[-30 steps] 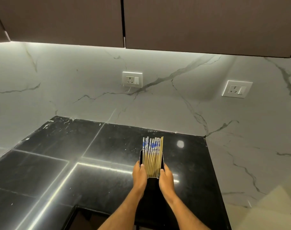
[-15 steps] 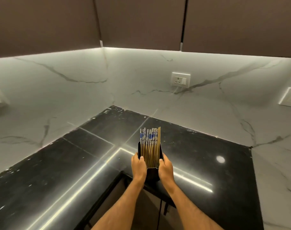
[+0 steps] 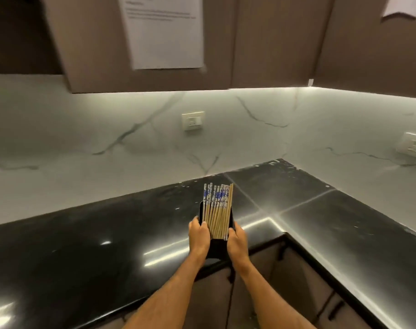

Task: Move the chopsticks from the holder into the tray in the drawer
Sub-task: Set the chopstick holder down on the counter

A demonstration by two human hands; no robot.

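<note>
I had swung leftward along the counter [image 3: 83, 245] — left hand [image 3: 199, 236] and right hand [image 3: 236, 242] still clasped the holder [image 3: 217, 248], chopsticks [image 3: 217, 210] upright between them; no drawer in view yet.

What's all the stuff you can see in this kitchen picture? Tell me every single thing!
chopsticks: a bundle, too many to count, tan with blue-and-white tops, standing in the holder
holder: one, black, held between both hands above the countertop's inner corner
countertop: one, shiny black, L-shaped
backsplash: white marble with grey veins, behind the countertop
wall sockets: two, white, on the backsplash, one centre and one far right
upper cabinets: brown, above the backsplash
paper sheet: one, white, on a cabinet door, text too blurred to read
lower cabinets: brown, under the countertop
left hand: grips the holder's left side
right hand: grips the holder's right side
</note>
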